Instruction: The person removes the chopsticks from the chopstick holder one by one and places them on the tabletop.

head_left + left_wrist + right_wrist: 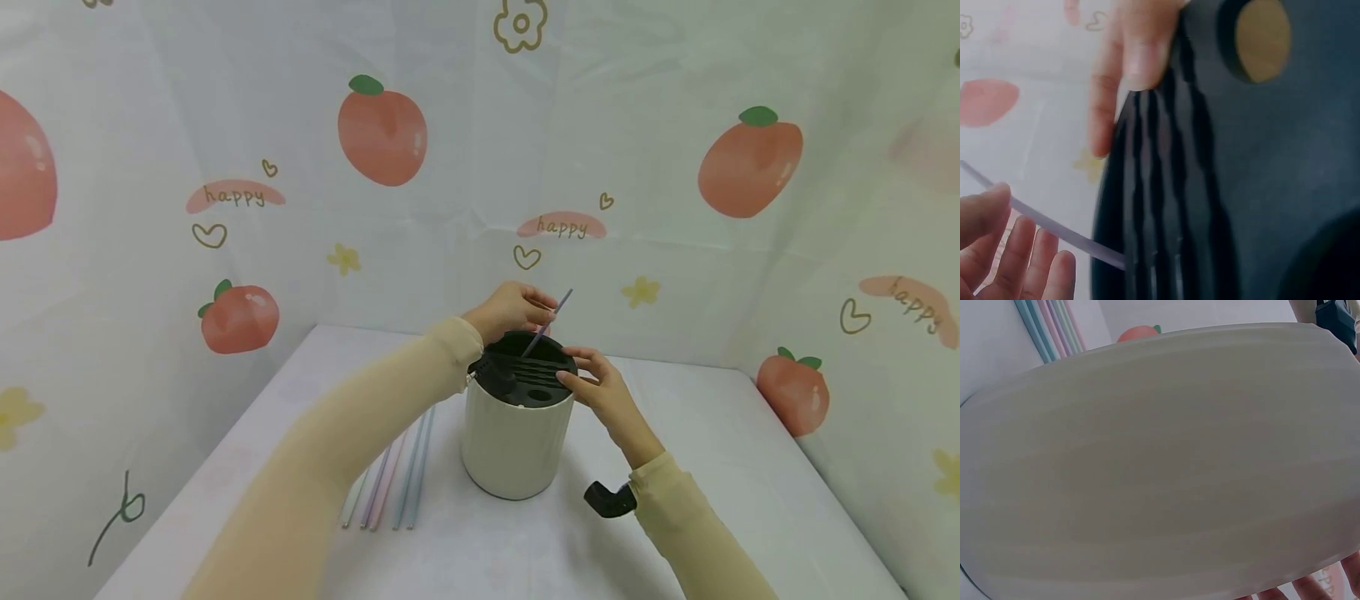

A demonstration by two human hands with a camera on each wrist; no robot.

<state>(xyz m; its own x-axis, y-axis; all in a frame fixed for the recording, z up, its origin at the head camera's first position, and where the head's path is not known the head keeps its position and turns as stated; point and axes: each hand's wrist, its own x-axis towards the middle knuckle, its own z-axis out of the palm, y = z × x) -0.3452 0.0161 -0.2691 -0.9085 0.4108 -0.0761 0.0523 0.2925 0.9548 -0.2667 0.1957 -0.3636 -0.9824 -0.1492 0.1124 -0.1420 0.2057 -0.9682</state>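
Observation:
A cream cylindrical holder (513, 450) stands upright on the table, its black top insert (1279, 156) having long slots, a round hole and a larger opening at the back. Over that back opening my left hand (513, 310) pinches a thin purple straw (563, 302) between thumb and fingers. The straw slants, and its lower end dips past the edge of the slotted part in the left wrist view. My right hand (602, 392) grips the holder's right rim, thumb on the insert and fingers over the outer side. The holder's cream wall fills most of the right wrist view.
Several pastel straws (422, 467) in blue, pink, purple and green lie side by side on the white table (675, 450), left of the holder. Behind and at both sides hangs a white cloth (465, 150) printed with peaches. A black wrist camera (609, 500) sits below my right wrist.

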